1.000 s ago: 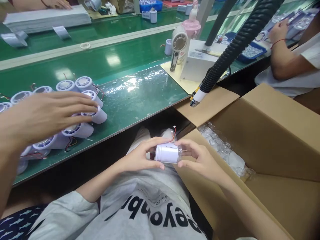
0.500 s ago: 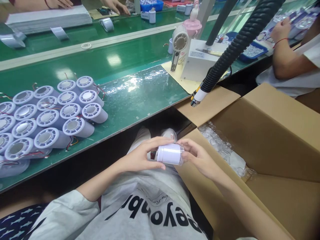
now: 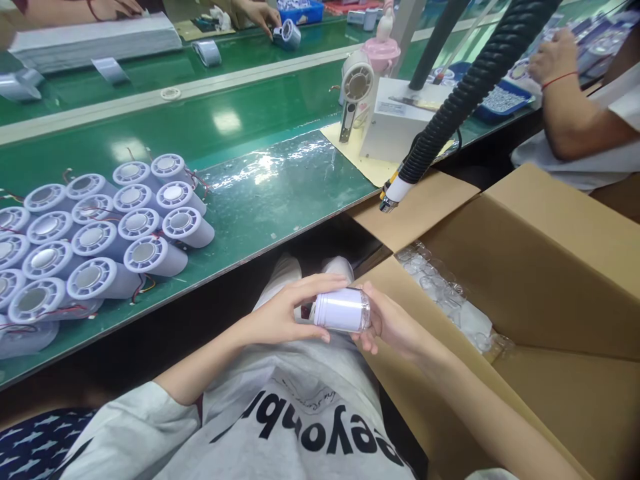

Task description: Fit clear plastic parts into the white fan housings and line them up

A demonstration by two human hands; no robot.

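Note:
Above my lap, a pale lilac plastic cylinder [image 3: 337, 309] lies on its side between my two hands. A clear plastic cover [image 3: 365, 311] shows around its right end. My left hand [image 3: 285, 310] is closed on the left end, with fingers over the top and thumb along the near lower side. Against the covered right end presses my right hand [image 3: 387, 323], its fingers curled beneath. Dark red wire is partly seen beside my left palm. On the bench to the left stand several similar lilac cylinders [image 3: 95, 237] with round silver discs and thin wires.
An open cardboard box [image 3: 550, 293] at my right has clear plastic covers [image 3: 445, 293] inside. A black corrugated hose [image 3: 460, 93] with a metal nozzle hangs above it. A handheld fan [image 3: 357, 87] stands by a white box-shaped device [image 3: 397, 120]. Co-workers' hands [image 3: 260, 15] show across the green bench.
My right hand has shifted from pinching the cover's end to cupping it, fingers now below. My left hand stays put. Across the bench, a co-worker's hand has taken hold of a cylinder.

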